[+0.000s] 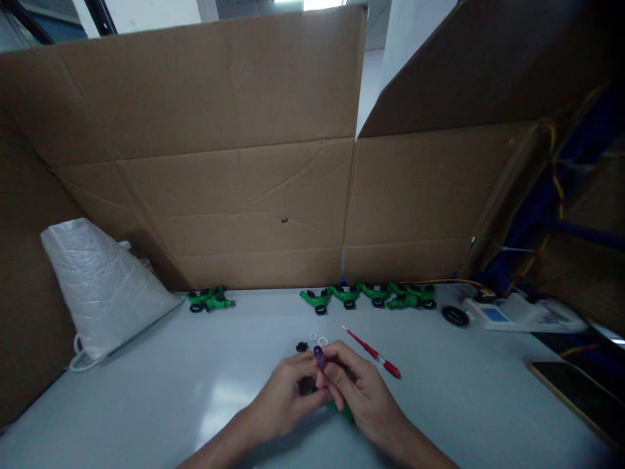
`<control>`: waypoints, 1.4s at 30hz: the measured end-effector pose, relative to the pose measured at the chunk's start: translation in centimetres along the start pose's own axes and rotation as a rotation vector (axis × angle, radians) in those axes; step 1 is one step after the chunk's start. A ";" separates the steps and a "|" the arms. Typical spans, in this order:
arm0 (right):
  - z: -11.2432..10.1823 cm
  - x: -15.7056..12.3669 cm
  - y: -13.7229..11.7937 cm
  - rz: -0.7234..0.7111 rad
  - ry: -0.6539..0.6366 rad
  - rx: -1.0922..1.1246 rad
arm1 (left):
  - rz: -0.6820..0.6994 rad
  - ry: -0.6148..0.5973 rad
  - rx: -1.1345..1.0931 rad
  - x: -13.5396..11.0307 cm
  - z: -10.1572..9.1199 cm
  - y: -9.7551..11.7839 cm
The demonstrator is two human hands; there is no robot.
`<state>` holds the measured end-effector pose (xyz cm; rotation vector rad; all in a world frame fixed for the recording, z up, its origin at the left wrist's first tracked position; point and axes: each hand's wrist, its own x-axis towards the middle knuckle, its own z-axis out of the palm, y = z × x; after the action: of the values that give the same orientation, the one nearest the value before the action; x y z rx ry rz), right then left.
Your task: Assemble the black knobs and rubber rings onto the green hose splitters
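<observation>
Both my hands meet low in the middle of the head view. A small dark purple plug-like piece (319,355) sticks up between the fingertips, pinched by my right hand (361,393). My left hand (284,398) is closed beside it, thumb and fingers curled round a green fitting (347,413) with a dark part; most of it is hidden by the hands. Just beyond the fingers lie a small black cap-like part (301,346), a white ring (323,341) and a smaller white ring (313,337). Right of these rests a red screwdriver (375,354).
Several green Y-shaped fittings (319,299) with black parts line the back of the table (161,397); others (211,299) sit further left. A white bag (105,293) leans left. Black rings (455,316), a white device (498,315) and a dark flat panel (576,397) lie right. Cardboard walls (234,195) surround the table.
</observation>
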<state>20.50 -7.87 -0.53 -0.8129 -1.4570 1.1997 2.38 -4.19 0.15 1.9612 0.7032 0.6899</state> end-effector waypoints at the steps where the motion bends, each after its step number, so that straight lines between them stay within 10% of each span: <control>1: 0.0 0.0 0.0 0.001 0.006 -0.005 | -0.005 -0.006 -0.014 0.0 0.0 0.0; 42: 0.5 -0.5 1.1 0.039 0.176 0.049 | 0.035 -0.023 0.074 -0.5 -0.1 0.8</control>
<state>19.97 -8.15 -1.71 -0.8937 -1.2688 1.1580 2.15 -4.79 0.83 2.0501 0.6904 0.6705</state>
